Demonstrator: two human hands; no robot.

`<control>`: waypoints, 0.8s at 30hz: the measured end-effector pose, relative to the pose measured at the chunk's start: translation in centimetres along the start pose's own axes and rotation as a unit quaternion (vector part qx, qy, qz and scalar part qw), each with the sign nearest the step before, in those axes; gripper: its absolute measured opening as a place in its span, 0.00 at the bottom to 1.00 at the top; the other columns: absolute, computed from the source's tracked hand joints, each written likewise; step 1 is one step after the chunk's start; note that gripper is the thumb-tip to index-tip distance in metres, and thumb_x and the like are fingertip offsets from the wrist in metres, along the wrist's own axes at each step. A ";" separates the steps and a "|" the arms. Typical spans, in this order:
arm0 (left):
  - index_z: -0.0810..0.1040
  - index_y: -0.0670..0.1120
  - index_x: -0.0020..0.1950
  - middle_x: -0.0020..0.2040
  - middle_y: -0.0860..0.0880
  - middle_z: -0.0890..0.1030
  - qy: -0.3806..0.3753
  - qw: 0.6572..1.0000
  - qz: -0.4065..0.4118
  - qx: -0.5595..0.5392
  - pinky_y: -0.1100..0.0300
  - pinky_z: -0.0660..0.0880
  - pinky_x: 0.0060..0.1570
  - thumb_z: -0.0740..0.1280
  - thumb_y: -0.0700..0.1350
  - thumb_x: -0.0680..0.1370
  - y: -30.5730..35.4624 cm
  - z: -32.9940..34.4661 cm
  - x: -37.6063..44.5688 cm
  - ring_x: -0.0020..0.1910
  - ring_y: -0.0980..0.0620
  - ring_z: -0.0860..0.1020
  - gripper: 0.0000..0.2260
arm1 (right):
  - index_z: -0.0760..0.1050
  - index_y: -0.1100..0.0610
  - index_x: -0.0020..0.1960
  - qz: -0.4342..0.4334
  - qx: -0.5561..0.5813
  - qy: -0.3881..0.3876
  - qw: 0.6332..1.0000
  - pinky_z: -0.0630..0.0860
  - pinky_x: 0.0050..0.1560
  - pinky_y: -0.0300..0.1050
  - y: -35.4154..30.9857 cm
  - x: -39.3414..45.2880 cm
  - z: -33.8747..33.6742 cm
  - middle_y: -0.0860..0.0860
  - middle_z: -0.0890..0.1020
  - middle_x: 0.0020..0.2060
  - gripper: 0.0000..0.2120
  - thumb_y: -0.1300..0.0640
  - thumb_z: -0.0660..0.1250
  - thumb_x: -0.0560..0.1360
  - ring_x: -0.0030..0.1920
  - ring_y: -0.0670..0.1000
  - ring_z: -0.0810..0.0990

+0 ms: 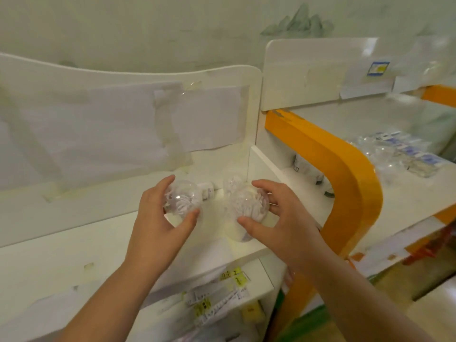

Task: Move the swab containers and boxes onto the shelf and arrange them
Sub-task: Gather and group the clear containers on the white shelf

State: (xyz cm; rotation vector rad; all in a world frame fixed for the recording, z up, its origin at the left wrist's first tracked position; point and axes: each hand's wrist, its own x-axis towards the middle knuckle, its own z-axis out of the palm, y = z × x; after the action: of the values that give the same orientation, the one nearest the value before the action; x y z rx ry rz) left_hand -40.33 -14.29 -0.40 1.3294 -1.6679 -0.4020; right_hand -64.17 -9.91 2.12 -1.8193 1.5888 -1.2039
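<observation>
Head view: white shelf at a wall, both forearms reaching onto it
Left hand: thumb and fingers curled round a clear domed swab container, above the shelf board
Right hand: gripping a second clear swab container, near the shelf's right partition
Behind containers: a small white box against the back panel
Right side: orange shelf frame, clear packets beyond it

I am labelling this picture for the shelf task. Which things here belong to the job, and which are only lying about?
Belong to the job:
left hand
right hand
left swab container
right swab container
white shelf

Lying about:
yellow price labels
clear packets
orange shelf frame
taped paper
</observation>
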 end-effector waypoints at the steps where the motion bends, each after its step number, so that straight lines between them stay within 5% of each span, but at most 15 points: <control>1: 0.65 0.62 0.70 0.61 0.57 0.69 0.007 1.000 -0.006 -0.015 0.63 0.71 0.55 0.74 0.54 0.70 1.0 0.0 -0.6 0.56 0.62 0.74 0.31 | 0.67 0.35 0.66 -0.007 0.005 -0.003 1.000 0.75 0.62 0.42 0.2 -0.4 -0.6 0.32 0.71 0.59 0.31 0.44 0.77 0.68 0.60 0.37 0.73; 9: 0.65 0.71 0.63 0.61 0.65 0.73 -0.012 1.000 0.025 0.004 0.64 0.73 0.52 0.74 0.55 0.69 11.4 3.6 -6.3 0.57 0.60 0.76 0.28 | 0.68 0.38 0.68 -0.061 0.027 -0.026 0.997 0.76 0.59 0.36 3.0 -5.7 -10.0 0.35 0.74 0.60 0.31 0.44 0.76 0.68 0.62 0.39 0.74; 17: 0.68 0.69 0.64 0.60 0.71 0.71 -0.032 0.999 0.037 -0.005 0.48 0.79 0.52 0.74 0.57 0.68 23.3 14.6 -11.8 0.58 0.61 0.75 0.27 | 0.70 0.36 0.67 -0.052 0.017 -0.006 0.998 0.77 0.52 0.31 9.8 -9.9 -25.7 0.31 0.73 0.58 0.30 0.46 0.77 0.68 0.58 0.35 0.75; 24: 0.67 0.66 0.67 0.62 0.69 0.71 -0.090 0.994 0.062 0.018 0.55 0.72 0.62 0.74 0.58 0.69 29.8 24.7 -12.1 0.61 0.62 0.72 0.28 | 0.67 0.35 0.69 0.009 -0.018 0.033 0.999 0.76 0.56 0.34 16.4 -11.4 -35.0 0.30 0.71 0.61 0.32 0.43 0.75 0.69 0.59 0.35 0.74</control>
State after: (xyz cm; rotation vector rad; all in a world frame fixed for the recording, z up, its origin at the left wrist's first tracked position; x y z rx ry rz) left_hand -78.02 0.18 3.17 1.2372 -1.9045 -0.4314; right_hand -101.83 4.27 3.84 -1.7992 1.6704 -1.2474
